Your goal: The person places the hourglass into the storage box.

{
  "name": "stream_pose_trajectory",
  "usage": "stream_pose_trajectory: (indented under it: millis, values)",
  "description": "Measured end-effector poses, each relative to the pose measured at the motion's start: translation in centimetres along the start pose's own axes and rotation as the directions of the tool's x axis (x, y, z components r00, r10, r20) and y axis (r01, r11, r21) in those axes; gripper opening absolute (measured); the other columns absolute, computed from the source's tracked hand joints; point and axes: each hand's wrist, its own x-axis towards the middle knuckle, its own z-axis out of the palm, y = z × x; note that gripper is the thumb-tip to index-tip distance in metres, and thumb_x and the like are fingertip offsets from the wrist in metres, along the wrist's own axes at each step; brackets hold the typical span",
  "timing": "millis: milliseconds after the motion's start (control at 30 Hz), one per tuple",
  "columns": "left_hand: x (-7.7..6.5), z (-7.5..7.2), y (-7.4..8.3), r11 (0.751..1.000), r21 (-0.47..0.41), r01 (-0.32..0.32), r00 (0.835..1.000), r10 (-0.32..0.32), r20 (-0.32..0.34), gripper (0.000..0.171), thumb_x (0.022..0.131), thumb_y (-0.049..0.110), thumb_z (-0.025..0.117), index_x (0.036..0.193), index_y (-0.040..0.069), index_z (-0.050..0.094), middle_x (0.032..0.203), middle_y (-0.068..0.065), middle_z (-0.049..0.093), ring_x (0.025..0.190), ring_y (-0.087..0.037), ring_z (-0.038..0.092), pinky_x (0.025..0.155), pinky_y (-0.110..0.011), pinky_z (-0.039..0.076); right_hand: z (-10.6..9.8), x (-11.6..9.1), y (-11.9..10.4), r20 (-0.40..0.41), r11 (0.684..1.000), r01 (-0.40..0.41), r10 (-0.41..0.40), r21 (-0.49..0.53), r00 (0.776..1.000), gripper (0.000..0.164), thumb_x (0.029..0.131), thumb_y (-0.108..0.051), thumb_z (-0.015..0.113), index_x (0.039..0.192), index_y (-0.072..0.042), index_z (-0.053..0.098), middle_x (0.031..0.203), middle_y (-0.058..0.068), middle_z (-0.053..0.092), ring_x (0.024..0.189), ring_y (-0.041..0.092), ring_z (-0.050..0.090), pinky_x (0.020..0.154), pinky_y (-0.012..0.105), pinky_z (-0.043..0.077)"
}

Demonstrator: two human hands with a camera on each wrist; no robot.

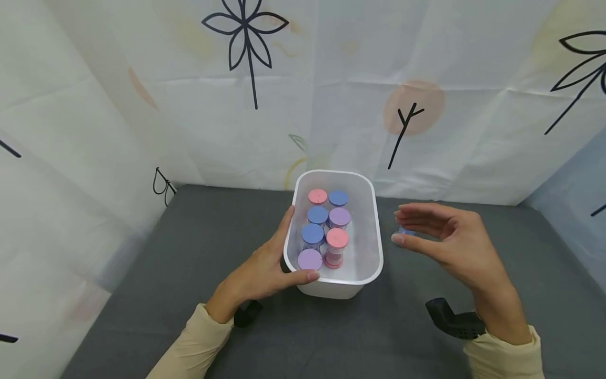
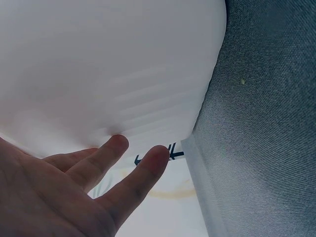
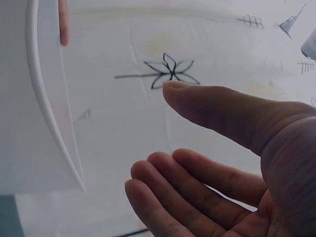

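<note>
My left hand (image 1: pixel 265 266) holds a white plastic bin (image 1: pixel 364 263) at its near left corner. Its thumb lies over the front rim and its fingers (image 2: pixel 106 155) rest against the outer left wall. Inside stand several small sand timers with pink, blue and purple caps, such as a pink one (image 1: pixel 337 238), a blue one (image 1: pixel 312 233) and a purple one (image 1: pixel 310 259). To the right of the bin my right hand (image 1: pixel 445 231) hovers, fingers extended and thumb apart, nothing between them in the right wrist view. A blue object (image 1: pixel 405 230) shows behind it, mostly hidden.
Dark grey cloth covers the table (image 1: pixel 369 337). Behind it hangs a white curtain (image 1: pixel 341 121) printed with plant drawings, which also closes off both sides. The bin stands near the table's far edge, its right half showing bare floor.
</note>
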Motion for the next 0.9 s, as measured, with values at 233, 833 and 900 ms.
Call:
stream_pose_trajectory:
  millis: [233, 833, 900]
  values:
    - [0.1, -0.1, 0.1, 1.0, -0.013, -0.015, 1.0, 0.015, 0.002, 0.122, 0.081, 0.047, 0.084, 0.162, 0.039, -0.006, 0.161, 0.011, 0.03, 0.133, -0.011, 0.045, 0.107, -0.052, 0.038, -1.8, 0.7, 2.0, -0.113, 0.995, -0.099, 0.097, -0.017, 0.989, 0.045, 0.083, -0.004, 0.084, 0.126, -0.005, 0.069, 0.111, -0.005, 0.074, 0.097, 0.006, 0.071, 0.081, 0.016, 0.053]
    - [-0.1, 0.0, -0.1, 1.0, -0.016, 0.003, 1.0, -0.003, 0.007, 0.123, 0.081, 0.049, 0.084, 0.162, 0.039, -0.008, 0.162, 0.01, 0.028, 0.134, -0.011, 0.044, 0.109, -0.052, 0.037, -1.5, 2.2, 7.5, -0.364, 0.956, -0.155, 0.056, -0.249, 0.93, 0.039, 0.083, -0.021, 0.087, 0.114, 0.0, 0.075, 0.101, 0.003, 0.075, 0.081, -0.013, 0.063, 0.072, 0.009, 0.048]
    - [-0.1, 0.0, -0.1, 1.0, -0.015, 0.002, 1.0, -0.002, 0.004, 0.123, 0.081, 0.049, 0.084, 0.162, 0.039, -0.008, 0.163, 0.009, 0.027, 0.134, -0.012, 0.044, 0.108, -0.053, 0.037, -1.5, 2.2, 7.8, -0.33, 0.943, -0.171, 0.071, -0.286, 0.941, 0.042, 0.083, -0.026, 0.087, 0.115, -0.001, 0.075, 0.106, 0.013, 0.075, 0.08, -0.016, 0.061, 0.07, 0.008, 0.048]
